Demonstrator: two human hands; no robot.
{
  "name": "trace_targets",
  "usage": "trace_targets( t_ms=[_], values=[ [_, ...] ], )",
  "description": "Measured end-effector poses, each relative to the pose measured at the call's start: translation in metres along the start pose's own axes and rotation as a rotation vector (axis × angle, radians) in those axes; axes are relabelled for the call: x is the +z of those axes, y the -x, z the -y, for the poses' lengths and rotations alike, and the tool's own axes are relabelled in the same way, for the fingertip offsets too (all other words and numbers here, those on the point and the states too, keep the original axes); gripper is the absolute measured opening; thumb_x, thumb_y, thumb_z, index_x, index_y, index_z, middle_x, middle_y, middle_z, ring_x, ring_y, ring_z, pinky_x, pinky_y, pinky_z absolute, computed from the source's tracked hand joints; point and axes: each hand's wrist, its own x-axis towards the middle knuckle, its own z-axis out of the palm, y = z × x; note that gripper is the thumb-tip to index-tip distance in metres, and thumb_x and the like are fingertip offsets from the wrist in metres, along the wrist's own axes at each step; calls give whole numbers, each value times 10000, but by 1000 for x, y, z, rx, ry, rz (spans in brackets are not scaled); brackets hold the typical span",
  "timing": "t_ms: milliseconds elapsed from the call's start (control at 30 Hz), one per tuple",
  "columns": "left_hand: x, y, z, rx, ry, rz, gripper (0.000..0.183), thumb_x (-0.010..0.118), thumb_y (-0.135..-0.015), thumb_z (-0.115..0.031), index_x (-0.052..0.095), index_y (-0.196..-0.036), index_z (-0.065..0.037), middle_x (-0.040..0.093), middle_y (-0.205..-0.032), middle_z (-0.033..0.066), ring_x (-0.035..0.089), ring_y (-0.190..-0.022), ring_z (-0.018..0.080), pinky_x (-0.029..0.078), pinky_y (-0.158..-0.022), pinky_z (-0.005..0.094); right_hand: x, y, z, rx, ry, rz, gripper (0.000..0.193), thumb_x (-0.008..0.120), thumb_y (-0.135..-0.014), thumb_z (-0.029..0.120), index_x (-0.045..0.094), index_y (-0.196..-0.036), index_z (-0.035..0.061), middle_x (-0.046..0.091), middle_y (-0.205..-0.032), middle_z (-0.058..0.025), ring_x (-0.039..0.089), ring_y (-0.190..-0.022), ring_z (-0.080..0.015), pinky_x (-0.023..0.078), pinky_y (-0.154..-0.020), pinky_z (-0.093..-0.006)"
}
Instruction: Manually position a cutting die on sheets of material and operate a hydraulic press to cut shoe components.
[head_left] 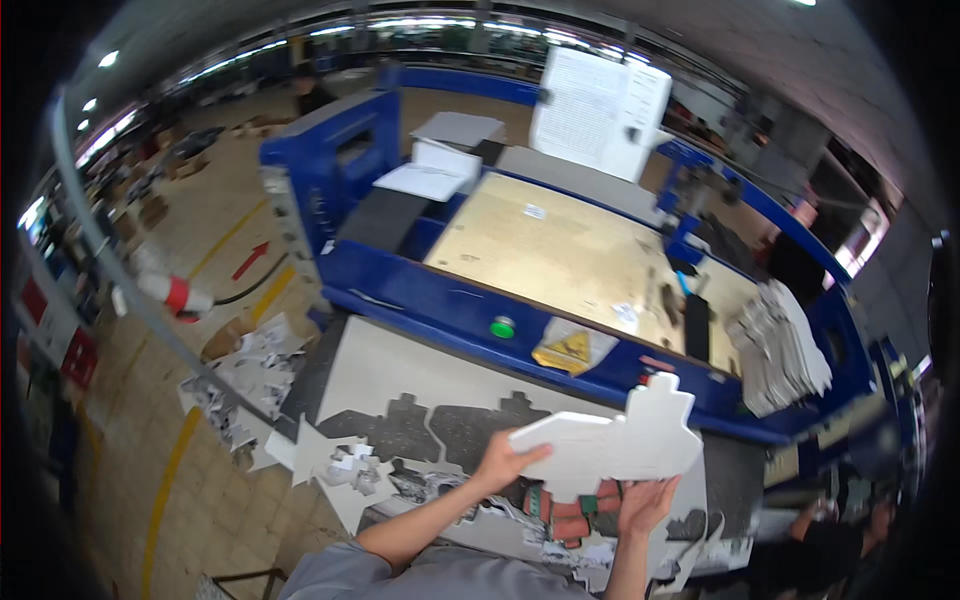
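Note:
Both hands hold a white die-cut cardboard piece (610,440) with a stepped, notched outline, raised above the work surface. My left hand (510,462) grips its left end, thumb on top. My right hand (645,505) supports its lower right edge from beneath, palm turned up. The piece looks thick; whether it is one layer or a stack I cannot tell. Below it, between my forearms, lies a cutting die (570,517) with red and green pads, partly hidden. A grey-white cardboard sheet (365,365) with shaped cut-outs covers part of the dark table.
Beyond the table stands a blue press frame (420,290) with a green button (502,327) and a wooden bed (550,240). A cardboard stack (780,350) leans at its right. Scraps (250,385) lie on the left floor near a grey pole (150,310).

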Motion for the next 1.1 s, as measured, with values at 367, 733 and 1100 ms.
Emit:
trace_targets(
  t_ms=[367, 733, 1100],
  values=[
    [39, 4, 10, -135, -13, -164, 180, 765, -772, -89, 643, -896, -44, 640, -818, 2, 598, -750, 112, 490, -676, 277, -123, -10, 78, 537, 1159, 462, 453, 786, -789, 284, 668, -1129, 10, 694, -1069, -118, 623, -1031, -167, 489, -900, -329],
    [133, 2, -4, -103, 85, -168, 271, 484, -1010, -295, 545, -1088, -42, 652, -939, 81, 666, -851, 198, 521, -721, 313, -62, -216, 324, -327, 718, -69, 382, 548, -980, 294, 581, -1110, -64, 675, -872, -117, 664, -671, -165, 511, -529, -263],
    [68, 28, 38, -90, -1146, -98, 361, 705, -822, -279, 660, -1072, -21, 648, -1086, 169, 567, -1094, 355, 447, -939, 418, -133, -155, 280, -248, 1394, 75, 416, 595, -955, 344, 539, -633, 85, 472, -470, 22, 439, -366, -67, 309, -352, -216]
  ],
)
